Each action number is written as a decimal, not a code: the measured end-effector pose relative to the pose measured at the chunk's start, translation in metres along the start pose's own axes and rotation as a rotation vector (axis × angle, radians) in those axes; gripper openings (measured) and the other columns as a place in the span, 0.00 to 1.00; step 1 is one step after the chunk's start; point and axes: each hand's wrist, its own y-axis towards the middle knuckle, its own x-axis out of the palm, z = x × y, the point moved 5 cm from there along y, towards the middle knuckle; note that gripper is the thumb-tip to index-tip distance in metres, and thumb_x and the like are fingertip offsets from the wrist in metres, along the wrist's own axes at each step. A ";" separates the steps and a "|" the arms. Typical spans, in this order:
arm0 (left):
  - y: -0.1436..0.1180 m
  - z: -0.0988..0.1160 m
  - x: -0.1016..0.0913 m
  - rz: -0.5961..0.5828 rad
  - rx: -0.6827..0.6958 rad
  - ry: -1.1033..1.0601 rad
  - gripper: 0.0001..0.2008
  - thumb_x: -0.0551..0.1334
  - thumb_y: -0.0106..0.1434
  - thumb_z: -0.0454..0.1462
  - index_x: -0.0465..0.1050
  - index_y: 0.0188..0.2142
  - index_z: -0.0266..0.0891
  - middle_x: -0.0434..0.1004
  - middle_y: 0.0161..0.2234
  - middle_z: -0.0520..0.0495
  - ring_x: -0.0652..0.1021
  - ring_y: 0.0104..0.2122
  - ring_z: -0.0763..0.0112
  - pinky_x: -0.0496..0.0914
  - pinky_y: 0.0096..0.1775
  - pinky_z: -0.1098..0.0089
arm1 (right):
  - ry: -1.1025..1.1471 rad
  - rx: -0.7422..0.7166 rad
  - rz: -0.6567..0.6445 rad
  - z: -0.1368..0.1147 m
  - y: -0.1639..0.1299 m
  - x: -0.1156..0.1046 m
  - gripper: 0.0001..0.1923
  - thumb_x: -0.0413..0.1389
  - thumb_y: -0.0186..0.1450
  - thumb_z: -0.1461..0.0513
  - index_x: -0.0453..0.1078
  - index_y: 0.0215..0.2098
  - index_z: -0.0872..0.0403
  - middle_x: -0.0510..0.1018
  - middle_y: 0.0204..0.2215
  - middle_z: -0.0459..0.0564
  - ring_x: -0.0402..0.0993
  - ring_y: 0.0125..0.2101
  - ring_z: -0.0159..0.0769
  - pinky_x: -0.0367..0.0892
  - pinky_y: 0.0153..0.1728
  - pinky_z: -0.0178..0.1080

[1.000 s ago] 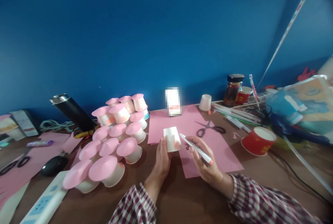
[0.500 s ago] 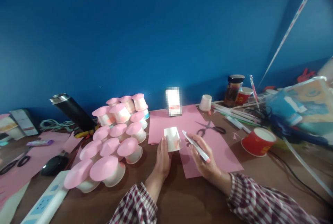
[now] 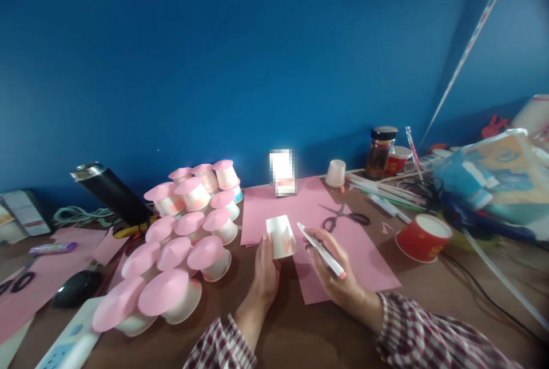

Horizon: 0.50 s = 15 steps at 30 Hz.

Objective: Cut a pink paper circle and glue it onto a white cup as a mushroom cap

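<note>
A white paper cup (image 3: 281, 236) with orange marks on its side sits tilted, bottom up, in my left hand (image 3: 266, 270), whose fingers wrap its left side and underside. My right hand (image 3: 332, 266) grips a white marker pen (image 3: 323, 252) with an orange-red end; its other end points at the cup, a small gap apart. Beneath and behind both hands lie pink paper sheets (image 3: 360, 260). Black-handled scissors (image 3: 344, 218) rest on the pink paper beyond my right hand. To the left stand several upturned cups with pink paper cone tops (image 3: 165, 292).
A red paper cup (image 3: 424, 237) stands at right, near bundled pens (image 3: 384, 189) and a dark jar (image 3: 381, 151). Along the wall is another white cup (image 3: 335, 173). A black thermos (image 3: 111, 193), a computer mouse (image 3: 77, 288) and a white power strip (image 3: 72, 340) occupy the left side.
The whole view has shifted slightly, so things sit a little lower and further left. The cup in my left hand is tilted a bit more. Both grips stay the same.
</note>
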 end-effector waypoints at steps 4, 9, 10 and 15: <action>-0.002 0.009 0.013 -0.048 -0.066 -0.162 0.22 0.54 0.61 0.50 0.71 0.45 0.36 0.75 0.46 0.40 0.73 0.48 0.56 0.67 0.48 0.58 | 0.005 -0.019 0.008 -0.005 0.001 0.001 0.12 0.52 0.64 0.65 0.66 0.46 0.50 0.75 0.40 0.52 0.73 0.39 0.40 0.70 0.41 0.41; -0.003 0.009 0.013 -0.029 -0.098 -0.164 0.21 0.54 0.61 0.50 0.71 0.44 0.36 0.74 0.46 0.40 0.72 0.48 0.58 0.67 0.46 0.61 | 0.006 0.002 0.003 -0.014 0.004 0.000 0.07 0.52 0.64 0.64 0.67 0.41 0.51 0.76 0.35 0.51 0.74 0.35 0.37 0.71 0.37 0.38; -0.003 0.009 0.012 -0.023 -0.102 -0.155 0.22 0.54 0.61 0.50 0.71 0.43 0.36 0.74 0.46 0.40 0.73 0.47 0.59 0.68 0.46 0.61 | 0.012 0.012 -0.012 -0.016 0.005 0.000 0.06 0.51 0.65 0.64 0.67 0.40 0.52 0.76 0.34 0.51 0.74 0.34 0.38 0.71 0.37 0.38; -0.004 0.008 0.012 -0.018 -0.100 -0.141 0.22 0.55 0.60 0.51 0.72 0.42 0.36 0.75 0.42 0.41 0.75 0.42 0.61 0.68 0.43 0.62 | -0.007 0.038 -0.068 -0.019 0.003 -0.004 0.07 0.49 0.66 0.62 0.67 0.40 0.52 0.75 0.32 0.51 0.74 0.32 0.38 0.71 0.35 0.38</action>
